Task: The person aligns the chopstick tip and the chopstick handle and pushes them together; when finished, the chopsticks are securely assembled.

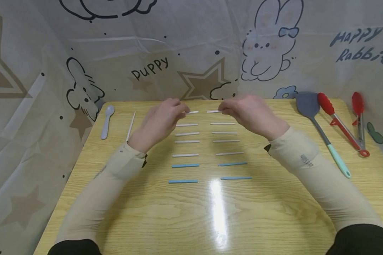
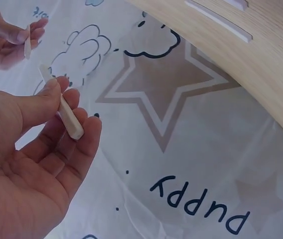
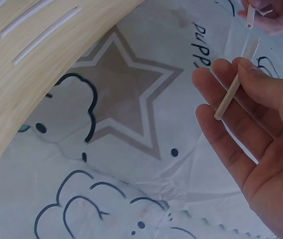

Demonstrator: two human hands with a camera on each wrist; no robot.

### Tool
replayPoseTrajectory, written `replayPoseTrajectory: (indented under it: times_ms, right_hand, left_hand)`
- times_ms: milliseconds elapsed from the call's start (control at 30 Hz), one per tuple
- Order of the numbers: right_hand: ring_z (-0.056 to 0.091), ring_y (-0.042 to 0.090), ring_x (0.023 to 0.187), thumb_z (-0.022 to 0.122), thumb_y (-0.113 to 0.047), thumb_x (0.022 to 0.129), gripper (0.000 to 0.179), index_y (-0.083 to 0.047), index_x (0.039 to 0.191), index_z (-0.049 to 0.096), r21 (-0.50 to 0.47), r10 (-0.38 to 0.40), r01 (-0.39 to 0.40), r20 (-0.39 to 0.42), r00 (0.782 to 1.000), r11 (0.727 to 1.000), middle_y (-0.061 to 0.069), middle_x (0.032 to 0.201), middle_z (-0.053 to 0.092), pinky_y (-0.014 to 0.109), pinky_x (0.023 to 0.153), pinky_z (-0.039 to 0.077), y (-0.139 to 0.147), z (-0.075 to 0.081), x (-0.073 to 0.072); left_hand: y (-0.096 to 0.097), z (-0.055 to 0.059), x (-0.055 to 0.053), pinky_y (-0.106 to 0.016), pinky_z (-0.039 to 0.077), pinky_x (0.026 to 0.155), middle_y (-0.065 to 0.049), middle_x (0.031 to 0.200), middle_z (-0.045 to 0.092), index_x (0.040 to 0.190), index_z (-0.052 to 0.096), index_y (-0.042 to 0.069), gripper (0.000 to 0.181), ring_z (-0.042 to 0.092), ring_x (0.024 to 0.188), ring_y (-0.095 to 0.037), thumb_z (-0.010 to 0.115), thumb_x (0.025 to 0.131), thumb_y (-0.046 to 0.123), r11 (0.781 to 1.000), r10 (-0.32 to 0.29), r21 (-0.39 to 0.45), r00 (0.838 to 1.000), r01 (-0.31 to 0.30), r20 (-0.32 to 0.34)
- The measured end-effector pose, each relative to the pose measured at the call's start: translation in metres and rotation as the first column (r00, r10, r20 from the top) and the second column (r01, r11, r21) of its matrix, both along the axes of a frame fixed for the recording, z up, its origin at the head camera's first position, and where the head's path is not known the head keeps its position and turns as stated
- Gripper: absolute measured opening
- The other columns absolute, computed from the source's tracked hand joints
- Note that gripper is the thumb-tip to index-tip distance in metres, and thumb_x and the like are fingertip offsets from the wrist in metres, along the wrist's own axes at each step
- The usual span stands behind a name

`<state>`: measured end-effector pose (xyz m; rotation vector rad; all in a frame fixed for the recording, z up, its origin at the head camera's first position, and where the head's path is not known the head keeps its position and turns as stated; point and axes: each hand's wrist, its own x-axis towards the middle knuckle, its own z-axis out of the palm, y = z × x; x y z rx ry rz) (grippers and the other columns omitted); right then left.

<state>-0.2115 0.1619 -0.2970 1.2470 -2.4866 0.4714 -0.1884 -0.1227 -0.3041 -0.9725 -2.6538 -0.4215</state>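
Observation:
In the head view my left hand (image 1: 162,122) is over the table's far side, pinching a thin white stick (image 1: 193,112) between thumb and fingers. My right hand (image 1: 252,115) pinches a matching white stick (image 1: 213,112) across from it. The left wrist view shows the left hand's stick (image 2: 69,117) lying across the fingers under the thumb. In the right wrist view the right hand's stick (image 3: 228,97) is held the same way. Nearer me lie two columns of sticks, several white ones (image 1: 187,141) and blue ones (image 1: 183,181) on the left, white (image 1: 226,141) and blue (image 1: 236,178) on the right.
A pale spoon (image 1: 106,122) and a lone white stick (image 1: 131,124) lie at the left. At the right are a spatula (image 1: 320,129) with a mint handle and red-tipped tongs (image 1: 344,124). A printed cloth (image 1: 204,46) hangs behind the wooden table (image 1: 153,219).

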Motion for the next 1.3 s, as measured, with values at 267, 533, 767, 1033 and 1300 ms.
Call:
replayPoseTrajectory:
  times_ms: [267,533,767,1033,1300]
  right_hand:
    - [0.069,0.019,0.078,0.070,-0.009,0.093,0.009,-0.009,0.101,0.072,0.003,0.007,-0.007,0.008,1.000,1.000,0.002,0.095,0.073,0.040,0.067,0.055,-0.007,0.000,0.004]
    - [0.068,0.018,0.074,0.070,-0.008,0.092,0.009,-0.009,0.101,0.072,-0.003,0.021,-0.021,0.013,1.000,1.000,0.002,0.095,0.073,0.039,0.064,0.055,-0.010,-0.002,0.005]
    - [0.067,0.018,0.071,0.070,-0.005,0.091,0.010,-0.008,0.100,0.071,-0.012,0.029,-0.029,0.001,1.000,1.000,0.002,0.095,0.073,0.038,0.063,0.055,-0.010,-0.006,0.004]
    - [0.068,0.019,0.074,0.072,-0.003,0.090,0.012,-0.007,0.101,0.072,-0.017,0.029,-0.029,-0.017,0.999,0.999,0.004,0.096,0.073,0.037,0.064,0.056,-0.010,-0.005,0.005]
    - [0.069,0.020,0.079,0.070,-0.002,0.091,0.012,-0.005,0.103,0.073,-0.014,0.042,-0.042,-0.032,0.999,0.999,0.004,0.097,0.073,0.037,0.066,0.057,-0.012,-0.004,0.010]
  left_hand:
    - [0.003,0.000,0.005,-0.031,0.050,0.060,-0.006,0.098,0.066,0.110,0.072,0.010,0.016,0.060,0.086,-0.021,0.064,0.096,0.008,0.999,-0.029,0.039,0.999,0.030,-0.019]
    - [0.006,0.000,0.006,-0.032,0.051,0.064,-0.006,0.099,0.067,0.108,0.073,0.008,0.014,0.059,0.086,-0.021,0.065,0.096,0.006,0.997,-0.050,0.056,0.998,0.051,-0.027]
    - [0.008,0.002,0.003,-0.032,0.051,0.065,-0.005,0.100,0.068,0.107,0.073,0.008,0.014,0.059,0.087,-0.021,0.066,0.095,0.005,0.998,-0.045,0.042,0.999,0.045,-0.013]
    - [0.008,0.003,0.004,-0.031,0.050,0.063,-0.005,0.101,0.068,0.106,0.073,0.007,0.015,0.057,0.088,-0.021,0.065,0.095,0.004,0.997,-0.056,0.043,0.998,0.057,-0.031]
    - [0.010,0.001,0.005,-0.029,0.050,0.063,-0.007,0.098,0.067,0.105,0.073,0.005,0.014,0.057,0.086,-0.022,0.067,0.093,0.002,0.997,-0.078,0.014,0.994,0.079,-0.078]
